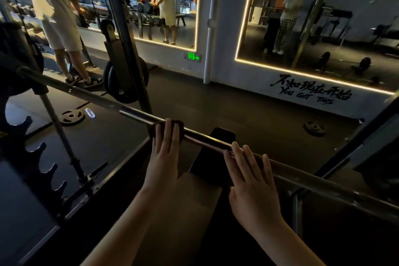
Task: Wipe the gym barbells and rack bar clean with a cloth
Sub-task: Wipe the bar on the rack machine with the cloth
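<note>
While the rack bar [133, 114] runs on a slant from upper left to lower right across the view, both hands lie on top of it, apart from each other. The left hand [165, 151] lies flat with its fingers straight and close together, pressing a dark cloth [180, 127] onto the bar; the cloth is draped over the steel and shows on both sides of the fingers. The right hand [252, 181] rests further down the bar, fingers straight and slightly spread, touching bare metal and gripping nothing. Below the bar, between the forearms, sits a padded bench [194, 198]. Two weight plates [70, 116] lie flat on the dark floor, and a small water bottle [90, 112] lies just beside the left one. At upper left another person [58, 17] stands near a mirror.
</note>
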